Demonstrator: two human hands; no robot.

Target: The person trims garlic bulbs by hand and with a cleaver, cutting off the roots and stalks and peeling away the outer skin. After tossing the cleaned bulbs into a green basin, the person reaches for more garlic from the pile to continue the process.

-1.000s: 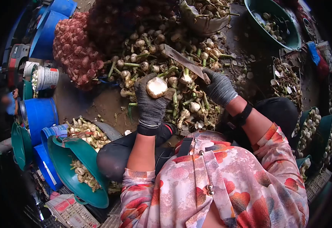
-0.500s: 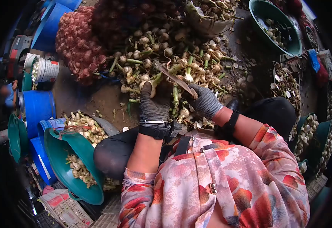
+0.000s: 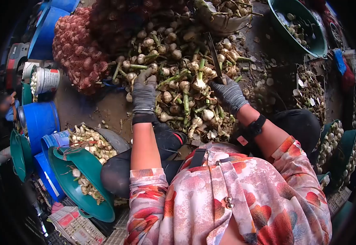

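Note:
My left hand (image 3: 144,94), in a grey glove, reaches to the near left edge of a heap of garlic bulbs (image 3: 167,96) with green stems. Its fingers are stretched out and slightly apart against the bulbs, with no bulb seen held in them. My right hand (image 3: 229,94), also gloved, is closed round the handle of a knife (image 3: 214,55). The blade points up and away over the heap's right side. A cut garlic bulb with a thick stem (image 3: 200,83) lies between the hands, near the right fingers.
A red mesh sack of garlic (image 3: 80,53) stands at the upper left. A tilted green basin (image 3: 59,163) holding garlic is at my left, beside blue buckets (image 3: 41,120). Another green basin (image 3: 318,41) and a pale sack (image 3: 223,22) are at the far side. Scraps litter the ground.
My left hand has let go of the garlic bulb it held and moved left to the heap's edge. My right hand has moved right, swinging the knife blade more upright.

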